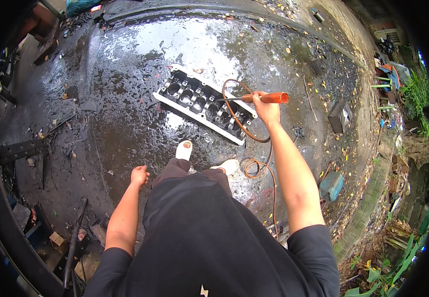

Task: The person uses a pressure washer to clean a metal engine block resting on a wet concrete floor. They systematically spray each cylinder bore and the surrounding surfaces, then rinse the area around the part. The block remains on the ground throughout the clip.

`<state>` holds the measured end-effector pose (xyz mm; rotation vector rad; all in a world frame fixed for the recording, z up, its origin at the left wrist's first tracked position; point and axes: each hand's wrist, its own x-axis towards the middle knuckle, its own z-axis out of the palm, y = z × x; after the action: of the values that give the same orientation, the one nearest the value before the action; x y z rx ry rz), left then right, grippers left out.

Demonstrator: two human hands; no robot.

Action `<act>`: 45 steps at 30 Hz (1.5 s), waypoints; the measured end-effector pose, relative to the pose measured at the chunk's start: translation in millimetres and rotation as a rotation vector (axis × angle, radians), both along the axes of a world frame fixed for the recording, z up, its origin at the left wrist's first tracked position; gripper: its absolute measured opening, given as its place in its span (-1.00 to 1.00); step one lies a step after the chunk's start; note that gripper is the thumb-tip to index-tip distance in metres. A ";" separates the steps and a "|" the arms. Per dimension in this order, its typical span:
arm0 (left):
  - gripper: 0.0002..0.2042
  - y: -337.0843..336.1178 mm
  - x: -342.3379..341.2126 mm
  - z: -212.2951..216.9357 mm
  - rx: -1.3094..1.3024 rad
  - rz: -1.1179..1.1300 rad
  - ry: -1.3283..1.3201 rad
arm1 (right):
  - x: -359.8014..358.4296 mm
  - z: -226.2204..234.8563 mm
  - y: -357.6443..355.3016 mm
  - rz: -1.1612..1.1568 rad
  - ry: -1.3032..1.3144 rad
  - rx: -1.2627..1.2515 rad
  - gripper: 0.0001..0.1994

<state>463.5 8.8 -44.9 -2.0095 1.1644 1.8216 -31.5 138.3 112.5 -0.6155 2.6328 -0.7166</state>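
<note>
A long metal engine part (202, 123), like a cylinder head with a pale rim and rows of dark round openings, lies on the wet ground ahead of my feet. My right hand (268, 110) is wrapped round a spray gun (277, 98) with an orange cup-shaped end. Its thin nozzle points left, over the right half of the engine part. A brown hose (252, 140) loops across the part's right end and runs down beside my right foot. Empty, with fingers curled in, my left hand (139, 176) hangs low near my left leg.
Wet, dirty concrete (125, 114) surrounds the engine part. To the right are a dark box-like piece (340, 117) and a blue-green container (331, 186). Scrap metal and a dark bar (76, 237) lie at lower left. Plants (416, 104) grow along the right edge.
</note>
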 end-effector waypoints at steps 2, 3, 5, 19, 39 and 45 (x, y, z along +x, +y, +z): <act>-0.73 -0.1 -0.4 -0.8 -0.005 0.010 0.008 | -3.4 -4.7 2.4 -0.004 -0.009 -0.010 -0.68; -0.73 0.1 0.1 -1.0 -0.007 0.010 0.005 | -6.5 -6.1 4.5 -0.005 -0.020 -0.018 -0.69; -0.73 -1.4 -0.8 -0.9 -0.009 0.022 0.005 | -13.0 -4.8 11.3 0.009 -0.027 -0.072 -0.70; -0.75 -8.4 -13.9 -17.0 -0.005 0.023 0.023 | -38.7 125.8 99.7 0.091 -0.131 -0.149 -0.77; -0.73 -16.3 12.3 2.9 -0.052 0.002 -0.014 | -0.5 20.9 71.1 0.034 0.120 0.045 -0.70; -0.74 -4.2 22.7 0.1 0.004 0.023 -0.015 | -2.9 21.8 51.9 0.017 0.092 0.080 -0.72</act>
<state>486.3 4.7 -44.7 -2.0388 1.1378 1.8152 -34.4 190.2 134.2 -0.6620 2.7219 -0.5880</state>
